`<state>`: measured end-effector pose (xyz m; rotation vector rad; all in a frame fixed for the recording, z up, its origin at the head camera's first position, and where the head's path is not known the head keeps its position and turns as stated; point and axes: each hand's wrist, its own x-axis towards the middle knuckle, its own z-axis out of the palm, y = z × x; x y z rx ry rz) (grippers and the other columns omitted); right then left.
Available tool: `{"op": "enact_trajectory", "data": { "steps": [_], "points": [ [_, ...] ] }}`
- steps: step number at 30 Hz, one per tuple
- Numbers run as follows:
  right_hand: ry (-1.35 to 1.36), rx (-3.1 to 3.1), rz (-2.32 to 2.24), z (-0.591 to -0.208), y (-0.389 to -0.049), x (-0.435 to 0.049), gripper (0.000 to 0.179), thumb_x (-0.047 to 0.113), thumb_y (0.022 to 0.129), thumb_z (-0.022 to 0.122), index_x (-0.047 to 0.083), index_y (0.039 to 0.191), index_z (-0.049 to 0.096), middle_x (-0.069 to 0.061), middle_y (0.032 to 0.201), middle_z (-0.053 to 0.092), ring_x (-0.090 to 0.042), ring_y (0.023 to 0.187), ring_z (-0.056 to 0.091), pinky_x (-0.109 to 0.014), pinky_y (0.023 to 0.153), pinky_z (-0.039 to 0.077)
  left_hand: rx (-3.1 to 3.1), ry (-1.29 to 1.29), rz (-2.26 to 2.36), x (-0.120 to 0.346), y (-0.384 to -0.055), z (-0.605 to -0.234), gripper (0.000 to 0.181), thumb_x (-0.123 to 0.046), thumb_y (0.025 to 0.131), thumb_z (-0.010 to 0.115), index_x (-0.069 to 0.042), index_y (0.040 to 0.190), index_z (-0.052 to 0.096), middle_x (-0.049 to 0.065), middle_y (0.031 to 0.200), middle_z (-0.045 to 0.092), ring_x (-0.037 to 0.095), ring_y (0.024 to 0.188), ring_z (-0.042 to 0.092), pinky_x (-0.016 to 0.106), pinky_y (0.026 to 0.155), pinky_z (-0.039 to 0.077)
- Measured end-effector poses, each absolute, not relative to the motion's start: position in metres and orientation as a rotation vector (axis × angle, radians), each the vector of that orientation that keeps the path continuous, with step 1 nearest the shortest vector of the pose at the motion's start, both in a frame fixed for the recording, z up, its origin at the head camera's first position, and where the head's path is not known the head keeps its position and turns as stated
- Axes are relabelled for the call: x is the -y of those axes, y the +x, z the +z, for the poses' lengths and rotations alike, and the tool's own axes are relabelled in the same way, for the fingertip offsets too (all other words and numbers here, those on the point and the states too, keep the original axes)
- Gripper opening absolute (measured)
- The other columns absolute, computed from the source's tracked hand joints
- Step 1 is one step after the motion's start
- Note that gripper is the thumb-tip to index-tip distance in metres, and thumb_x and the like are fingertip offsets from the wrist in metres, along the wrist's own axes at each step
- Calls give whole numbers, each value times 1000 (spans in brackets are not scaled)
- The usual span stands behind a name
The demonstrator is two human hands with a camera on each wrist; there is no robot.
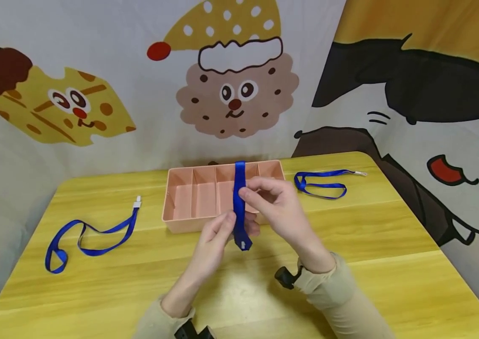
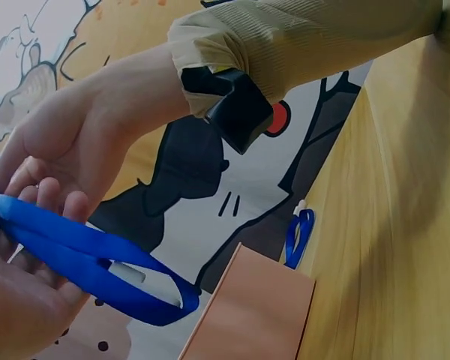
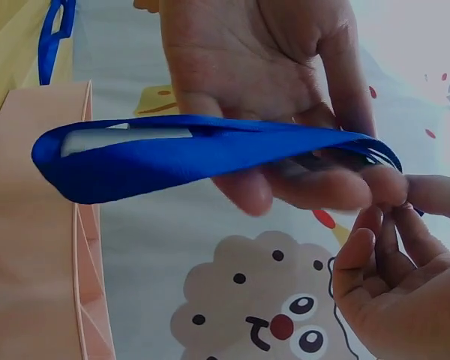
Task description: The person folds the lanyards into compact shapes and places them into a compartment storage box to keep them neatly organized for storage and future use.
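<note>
A folded blue lanyard (image 1: 239,197) hangs lengthwise between both hands, in front of a pink divided box (image 1: 180,219). My left hand (image 1: 214,235) holds its lower part, thumb at the strap's edge and fingers behind. Higher up, my right hand (image 1: 279,205) pinches the strap between thumb and fingers. In the left wrist view, the lanyard (image 2: 82,251) forms a narrow loop with a white piece (image 2: 146,281) inside. From the right wrist, the lanyard (image 3: 202,161) crosses the left hand's fingers (image 3: 307,187), and the right hand (image 3: 405,277) pinches its far end.
A second blue lanyard (image 1: 91,252) with a white clip lies on the wooden table (image 1: 95,301) at left. Another blue lanyard (image 1: 320,195) lies right of the box. A cartoon-printed cloth (image 1: 146,141) hangs behind the table.
</note>
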<state>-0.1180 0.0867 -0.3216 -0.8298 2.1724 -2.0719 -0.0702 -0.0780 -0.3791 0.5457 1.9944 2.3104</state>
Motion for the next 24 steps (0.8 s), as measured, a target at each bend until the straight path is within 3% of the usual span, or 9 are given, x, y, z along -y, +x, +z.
{"op": "enact_trajectory", "data": {
  "steps": [2, 6, 8, 12, 19, 24],
  "points": [
    [-837, -2164, -2072, -323, -119, -86, 19, 9, 104, 64, -8, 97, 70, 7, 77, 66, -12, 63, 60, -24, 65, 54, -1994, 543, 2315, 78, -69, -381, 53, -25, 117, 32, 17, 123, 63, 27, 97, 71, 4, 90, 72, 27, 87, 60],
    [-802, -2193, -2080, -324, -120, -87, 20, 8, 104, 65, -10, 98, 71, 13, 82, 70, -9, 68, 63, -23, 68, 56, -2050, 516, 2305, 77, -69, -380, 52, -25, 117, 33, 16, 117, 65, -4, 90, 69, 4, 84, 65, 24, 81, 57],
    [-781, -2215, -2083, -324, -121, -87, 19, 7, 103, 66, -10, 98, 71, 16, 84, 72, -8, 71, 64, -22, 68, 56, -2058, 489, 2304, 76, -70, -379, 52, -26, 117, 34, 15, 111, 66, -11, 93, 67, 5, 84, 62, 23, 79, 54],
    [-759, -2231, -2094, -325, -123, -87, 19, 5, 102, 65, -13, 99, 71, 18, 84, 72, -8, 72, 66, -22, 68, 56, -2061, 459, 2306, 74, -71, -376, 49, -25, 116, 36, 13, 105, 65, -8, 91, 63, 7, 81, 58, 21, 76, 50],
    [-675, -2222, -2136, -327, -122, -83, 18, 0, 101, 64, -16, 104, 70, 20, 88, 73, -3, 82, 69, -22, 77, 59, -2163, 453, 2290, 75, -68, -378, 40, -18, 116, 38, 9, 125, 67, -3, 76, 47, 7, 67, 45, 23, 59, 39],
    [-626, -2253, -2132, -327, -121, -81, 17, -2, 100, 64, -17, 105, 71, 22, 87, 74, -2, 84, 71, -22, 80, 60, -2203, 464, 2303, 76, -69, -379, 39, -16, 115, 39, 9, 122, 67, -1, 70, 42, 15, 60, 40, 26, 54, 35]
  ]
}}
